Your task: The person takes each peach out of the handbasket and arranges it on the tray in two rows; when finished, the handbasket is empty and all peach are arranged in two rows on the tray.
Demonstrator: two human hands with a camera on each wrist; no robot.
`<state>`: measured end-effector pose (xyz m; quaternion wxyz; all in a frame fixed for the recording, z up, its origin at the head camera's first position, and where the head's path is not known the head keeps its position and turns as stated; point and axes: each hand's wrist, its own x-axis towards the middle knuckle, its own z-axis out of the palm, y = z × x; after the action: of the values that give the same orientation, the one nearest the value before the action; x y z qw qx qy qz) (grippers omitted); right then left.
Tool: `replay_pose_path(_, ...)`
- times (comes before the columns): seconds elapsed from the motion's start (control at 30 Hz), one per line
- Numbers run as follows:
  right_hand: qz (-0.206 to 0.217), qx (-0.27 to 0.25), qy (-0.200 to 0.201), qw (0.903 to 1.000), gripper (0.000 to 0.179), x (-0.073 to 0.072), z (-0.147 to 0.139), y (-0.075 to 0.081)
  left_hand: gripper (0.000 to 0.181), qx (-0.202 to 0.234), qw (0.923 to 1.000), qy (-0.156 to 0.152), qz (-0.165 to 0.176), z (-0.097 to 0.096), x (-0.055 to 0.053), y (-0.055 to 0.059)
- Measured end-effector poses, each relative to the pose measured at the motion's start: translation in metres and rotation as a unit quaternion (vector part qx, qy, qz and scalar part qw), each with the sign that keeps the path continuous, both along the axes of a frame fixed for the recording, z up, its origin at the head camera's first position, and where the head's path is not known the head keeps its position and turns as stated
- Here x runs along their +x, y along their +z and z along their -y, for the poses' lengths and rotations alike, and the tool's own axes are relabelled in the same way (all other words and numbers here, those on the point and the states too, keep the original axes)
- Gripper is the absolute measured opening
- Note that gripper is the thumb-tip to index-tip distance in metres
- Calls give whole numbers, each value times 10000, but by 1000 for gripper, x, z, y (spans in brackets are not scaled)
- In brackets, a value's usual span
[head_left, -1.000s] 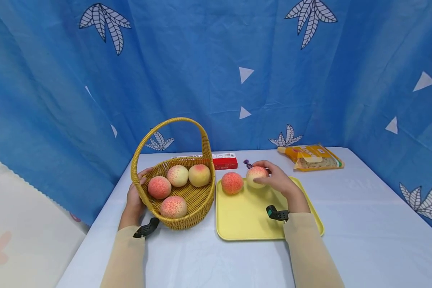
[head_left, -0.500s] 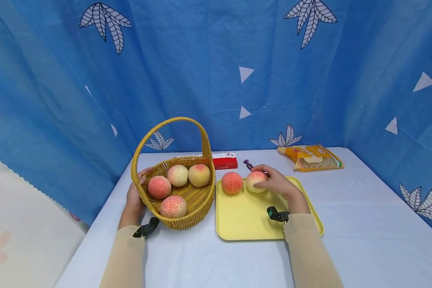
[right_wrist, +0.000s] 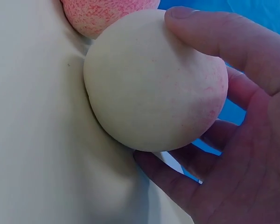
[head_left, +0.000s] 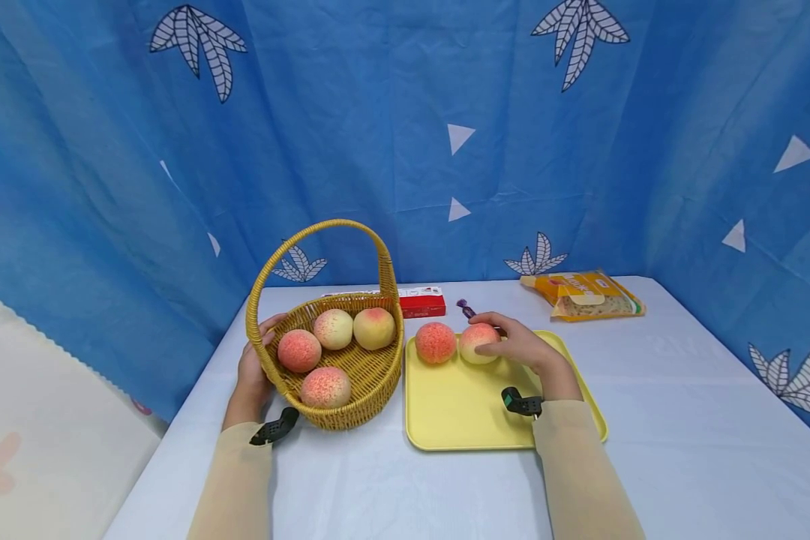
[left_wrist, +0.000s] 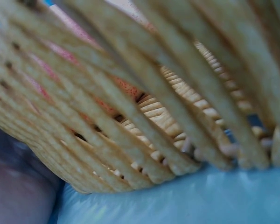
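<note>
One pale peach [head_left: 475, 345], held by the right hand [head_left: 523, 345], now sits nearer the red peach [head_left: 435, 343], seemingly settled on the tray [head_left: 462, 409]; how the left hand [head_left: 253, 370] grips is unclear

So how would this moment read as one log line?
left hand: at basket; right hand: holds pale peach; tray: red peach alongside; basket: four peaches

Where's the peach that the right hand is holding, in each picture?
Head: the held peach is just right of the middle, in the right hand, at the yellow tray's far edge.
Left wrist: it's not there; the woven basket fills most of that picture.
Right wrist: it's big, in the upper middle.
Landmark in head and right wrist: the redder peach, left of it in head, at the top edge in right wrist.
</note>
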<state>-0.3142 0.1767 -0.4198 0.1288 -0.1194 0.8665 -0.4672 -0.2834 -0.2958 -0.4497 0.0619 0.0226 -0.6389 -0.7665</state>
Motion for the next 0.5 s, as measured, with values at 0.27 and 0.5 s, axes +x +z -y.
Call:
replay_pose_path(0.27, -48, 38, 74, 10000, 63, 2, 0, 1, 49, 66, 9999, -85, -95, 1, -2, -3)
replay_pose_path(0.5, -315, -91, 76, 9994, 60, 1, 2, 4, 47, 76, 10000, 25, -60, 3, -5, -7)
